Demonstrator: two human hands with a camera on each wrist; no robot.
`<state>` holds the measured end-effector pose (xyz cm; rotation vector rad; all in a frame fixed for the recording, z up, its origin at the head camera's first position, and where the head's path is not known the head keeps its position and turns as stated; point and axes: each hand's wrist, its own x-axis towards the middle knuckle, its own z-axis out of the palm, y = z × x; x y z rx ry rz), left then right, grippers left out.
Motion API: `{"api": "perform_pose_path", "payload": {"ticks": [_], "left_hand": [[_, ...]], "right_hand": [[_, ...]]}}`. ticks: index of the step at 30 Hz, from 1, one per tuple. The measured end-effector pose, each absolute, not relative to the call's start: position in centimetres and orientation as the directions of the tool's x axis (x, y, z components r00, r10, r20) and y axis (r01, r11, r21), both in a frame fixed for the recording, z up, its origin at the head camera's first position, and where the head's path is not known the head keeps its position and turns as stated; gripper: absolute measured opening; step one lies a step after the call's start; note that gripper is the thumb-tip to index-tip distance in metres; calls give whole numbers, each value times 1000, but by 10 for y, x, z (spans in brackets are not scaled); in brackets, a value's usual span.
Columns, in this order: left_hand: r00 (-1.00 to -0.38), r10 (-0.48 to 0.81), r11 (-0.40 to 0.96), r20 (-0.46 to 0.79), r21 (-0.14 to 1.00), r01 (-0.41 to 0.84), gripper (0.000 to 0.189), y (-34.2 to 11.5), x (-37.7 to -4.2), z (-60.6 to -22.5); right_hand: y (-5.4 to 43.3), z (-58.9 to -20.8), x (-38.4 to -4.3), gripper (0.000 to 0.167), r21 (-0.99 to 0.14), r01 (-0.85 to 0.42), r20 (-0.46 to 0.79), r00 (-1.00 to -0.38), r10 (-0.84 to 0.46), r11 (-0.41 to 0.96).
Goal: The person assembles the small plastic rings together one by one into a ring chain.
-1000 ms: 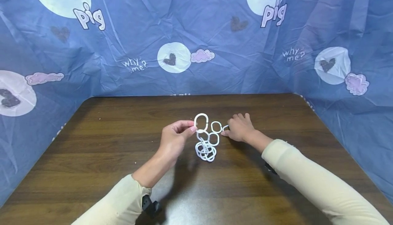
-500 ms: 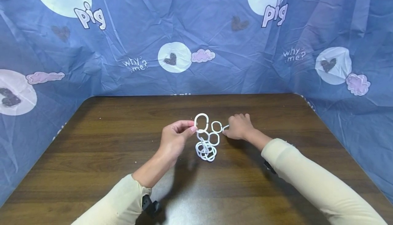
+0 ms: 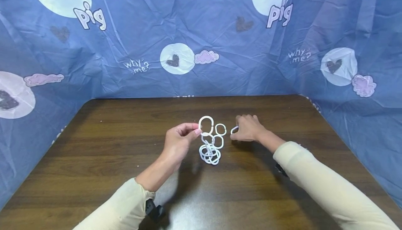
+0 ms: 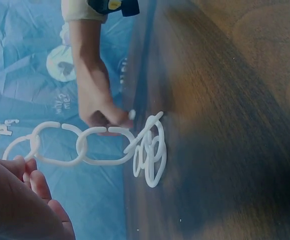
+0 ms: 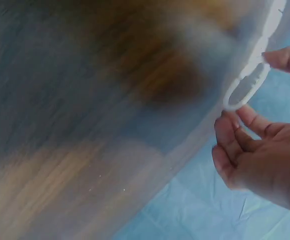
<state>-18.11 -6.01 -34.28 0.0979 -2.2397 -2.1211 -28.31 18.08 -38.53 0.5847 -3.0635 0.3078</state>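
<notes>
My left hand pinches the top link of a white plastic chain between thumb and fingers. In the left wrist view, the oval links hang one through another, each with a small slit. The lower links lie bunched on the table. Just right of the hanging part are two more white links, the upper one sitting a bit farther back. My right hand holds a single white link between thumb and fingertips, low over the table and apart from the others; the palm partly hides it in the head view.
The brown wooden table has a rounded far edge. A blue printed cloth stands behind it and along both sides. Tiny white specks dot the tabletop. A dark camera sits on the left wrist.
My right hand has drawn its link to the right, opening a gap from the neighbouring link it was beside. The left hand and hanging chain hold nearly still.
</notes>
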Motion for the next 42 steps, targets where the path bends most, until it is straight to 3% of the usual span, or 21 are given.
{"api": "perform_pose_path", "payload": {"ticks": [4,8,11,14,18,25,42], "left_hand": [[-996,-86,52,-10,999,-15,12,-59,-181,-343],[-996,-84,40,-22,999,-26,12,-58,-181,-343],[-997,-80,35,-23,999,-26,13,-57,-181,-344],[-997,-80,28,-18,999,-20,15,-57,-182,-344],[-997,-75,19,-17,1000,-19,20,-57,-182,-346],[-997,-77,11,-28,1000,-29,23,-56,-182,-347],[-995,-86,-29,-46,999,-44,21,-52,-182,-345]], "right_hand": [[185,-374,-279,29,-448,-302,43,-947,-317,841],[187,-362,-272,23,-714,-205,11,-959,-282,669],[186,-355,-266,17,-895,-145,4,-948,-318,421],[183,-351,-261,10,-987,-82,25,-927,-374,139],[176,-346,-253,10,-995,-28,63,-911,-407,-92],[159,-342,-241,10,-961,-84,179,-915,-360,-265],[133,-346,-221,17,-921,-155,260,-928,-268,-357]]}}
